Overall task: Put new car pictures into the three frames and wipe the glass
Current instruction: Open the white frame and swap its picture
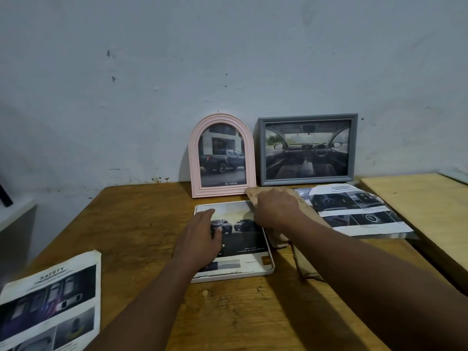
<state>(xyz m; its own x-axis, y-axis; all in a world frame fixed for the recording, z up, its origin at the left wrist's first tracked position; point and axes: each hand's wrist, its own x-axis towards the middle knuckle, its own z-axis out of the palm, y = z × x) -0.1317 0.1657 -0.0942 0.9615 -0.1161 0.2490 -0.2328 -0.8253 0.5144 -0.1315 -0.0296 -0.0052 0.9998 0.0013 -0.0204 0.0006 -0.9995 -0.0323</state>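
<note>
Right hand (277, 209) grips board (253, 193), left hand (200, 239) presses picture (239, 233).

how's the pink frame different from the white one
The pink frame is arched; the white frame is rectangular with rounded corners. The pink frame stands upright by the wall; the white frame lies flat on the table. Nobody touches the pink frame; the left hand rests on the white frame. Both hold car pictures.
</note>
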